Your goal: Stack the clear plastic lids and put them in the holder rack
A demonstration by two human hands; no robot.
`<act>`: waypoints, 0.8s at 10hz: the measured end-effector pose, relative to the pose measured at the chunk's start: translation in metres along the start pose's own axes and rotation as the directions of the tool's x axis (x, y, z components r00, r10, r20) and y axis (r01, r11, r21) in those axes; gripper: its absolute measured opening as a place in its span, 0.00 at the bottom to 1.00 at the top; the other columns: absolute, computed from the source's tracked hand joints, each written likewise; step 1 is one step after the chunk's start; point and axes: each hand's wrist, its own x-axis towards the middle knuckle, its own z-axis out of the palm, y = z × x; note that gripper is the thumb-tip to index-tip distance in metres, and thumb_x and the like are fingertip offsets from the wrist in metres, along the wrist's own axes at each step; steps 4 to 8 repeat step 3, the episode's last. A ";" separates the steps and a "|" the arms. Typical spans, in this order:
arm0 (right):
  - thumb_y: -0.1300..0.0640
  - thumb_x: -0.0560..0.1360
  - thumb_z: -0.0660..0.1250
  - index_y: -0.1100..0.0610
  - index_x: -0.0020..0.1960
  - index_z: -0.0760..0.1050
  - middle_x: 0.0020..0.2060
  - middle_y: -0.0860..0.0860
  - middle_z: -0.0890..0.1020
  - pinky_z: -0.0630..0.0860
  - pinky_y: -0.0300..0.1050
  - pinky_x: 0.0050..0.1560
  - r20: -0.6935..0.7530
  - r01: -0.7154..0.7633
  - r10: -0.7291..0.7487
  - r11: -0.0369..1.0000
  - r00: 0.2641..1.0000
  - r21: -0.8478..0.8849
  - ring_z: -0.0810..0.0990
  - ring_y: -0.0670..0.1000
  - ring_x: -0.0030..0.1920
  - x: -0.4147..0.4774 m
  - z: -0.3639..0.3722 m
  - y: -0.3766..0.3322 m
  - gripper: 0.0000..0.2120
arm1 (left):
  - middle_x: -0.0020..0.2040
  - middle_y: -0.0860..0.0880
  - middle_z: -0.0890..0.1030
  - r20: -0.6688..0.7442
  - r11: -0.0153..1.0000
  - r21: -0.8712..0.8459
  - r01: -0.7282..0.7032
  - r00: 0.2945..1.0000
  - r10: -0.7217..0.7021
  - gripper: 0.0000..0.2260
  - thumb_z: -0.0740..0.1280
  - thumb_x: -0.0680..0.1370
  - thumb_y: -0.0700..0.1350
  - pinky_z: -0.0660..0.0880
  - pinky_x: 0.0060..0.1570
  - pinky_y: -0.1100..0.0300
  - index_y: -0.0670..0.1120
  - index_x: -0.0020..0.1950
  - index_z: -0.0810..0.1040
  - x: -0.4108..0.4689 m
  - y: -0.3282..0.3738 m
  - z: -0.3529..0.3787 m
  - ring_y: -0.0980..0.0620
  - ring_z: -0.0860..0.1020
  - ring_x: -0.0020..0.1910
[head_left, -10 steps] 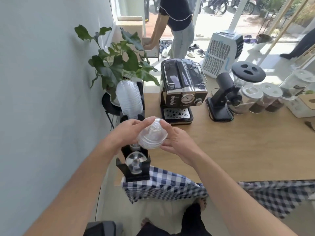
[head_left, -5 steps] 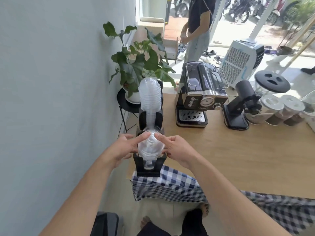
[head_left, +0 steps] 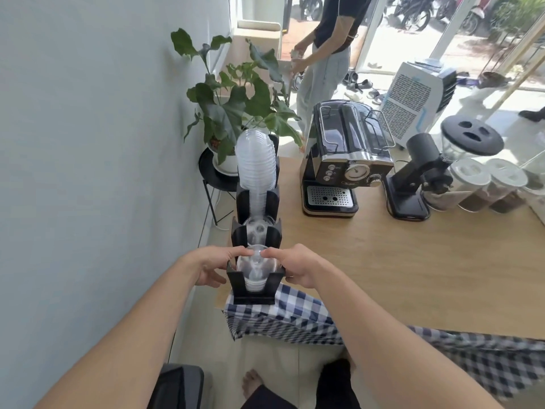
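A black holder rack (head_left: 254,292) with several slots stands along the left edge of the wooden counter. A stack of clear dome lids (head_left: 255,268) sits in its nearest slot. My left hand (head_left: 213,265) and my right hand (head_left: 292,265) flank that slot, index fingertips pressing on top of the stack. The middle slot holds a few clear lids (head_left: 256,230). The far slots hold a tall stack of clear cups (head_left: 256,163).
An espresso machine (head_left: 346,160), a coffee grinder (head_left: 418,178) and lidded jars (head_left: 483,187) stand on the counter (head_left: 413,267). A blue checked cloth (head_left: 295,317) hangs over the near edge. A potted plant (head_left: 236,113) stands by the wall. Another person (head_left: 324,54) stands behind.
Both hands brought the lid stack from mid-air above the rack down into the nearest slot. My fingertips now rest on its top. The camera view shifted left.
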 end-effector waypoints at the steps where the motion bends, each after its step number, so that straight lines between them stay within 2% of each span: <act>1: 0.48 0.79 0.80 0.61 0.65 0.77 0.64 0.55 0.79 0.76 0.53 0.61 0.034 -0.019 0.020 0.999 0.999 -0.028 0.80 0.57 0.65 0.005 -0.002 -0.001 0.24 | 0.74 0.42 0.80 -0.075 1.000 0.003 -0.004 0.997 0.005 0.41 0.81 0.69 0.67 0.79 0.71 0.44 0.47 0.76 0.79 0.013 -0.007 -0.002 0.36 0.83 0.66; 2: 0.47 0.80 0.79 0.62 0.74 0.74 0.63 0.54 0.79 0.78 0.54 0.67 0.050 -0.017 0.020 0.998 0.999 -0.060 0.80 0.54 0.61 0.005 -0.008 -0.001 0.30 | 0.73 0.42 0.81 -0.144 0.998 -0.026 -0.057 0.988 0.053 0.39 0.80 0.75 0.63 0.79 0.71 0.46 0.43 0.78 0.76 0.008 -0.008 -0.005 0.39 0.83 0.67; 3: 0.42 0.78 0.79 0.62 0.76 0.74 0.67 0.54 0.82 0.77 0.56 0.71 0.062 -0.033 0.037 0.997 0.997 -0.063 0.83 0.54 0.64 0.010 -0.021 0.005 0.36 | 0.76 0.44 0.78 -0.286 0.980 -0.043 -0.195 0.942 0.175 0.40 0.79 0.78 0.62 0.76 0.72 0.47 0.45 0.83 0.70 -0.010 0.003 0.001 0.42 0.80 0.70; 8: 0.42 0.78 0.79 0.62 0.76 0.74 0.67 0.54 0.82 0.77 0.56 0.71 0.062 -0.033 0.037 0.997 0.997 -0.063 0.83 0.54 0.64 0.010 -0.021 0.005 0.36 | 0.76 0.44 0.78 -0.286 0.980 -0.043 -0.195 0.942 0.175 0.40 0.79 0.78 0.62 0.76 0.72 0.47 0.45 0.83 0.70 -0.010 0.003 0.001 0.42 0.80 0.70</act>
